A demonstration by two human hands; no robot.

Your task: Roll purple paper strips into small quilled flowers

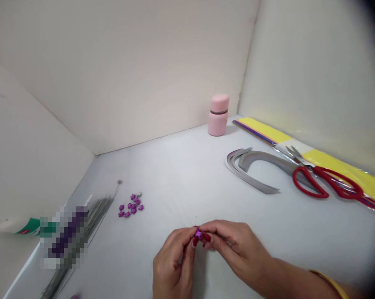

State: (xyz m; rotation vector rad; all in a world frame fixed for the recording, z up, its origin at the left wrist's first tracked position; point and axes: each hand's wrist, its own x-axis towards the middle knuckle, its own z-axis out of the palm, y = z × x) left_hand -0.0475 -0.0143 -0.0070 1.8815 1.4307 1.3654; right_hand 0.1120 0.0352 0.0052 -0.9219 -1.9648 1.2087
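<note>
Between my fingertips, low in the middle of the head view, is a small shiny purple paper star (199, 235). My left hand (176, 261) pinches it from the left with thumb and forefinger. From the other side my right hand (242, 245) grips it the same way, red nails against its edges. Parts of the star are covered by the fingers. To the left of my hands lies a loose group of several purple paper stars (133, 206), with a small silvery one (139, 194) at its upper edge.
Thin grey wires (97, 214) lie in a bundle at the left, beside a green and white tube (28, 226). A pink flask (218, 116) stands near the back corner. Curved paper strips (252, 178), red-handled scissors (312, 193) and yellow packaged sheets (339, 164) lie at the right.
</note>
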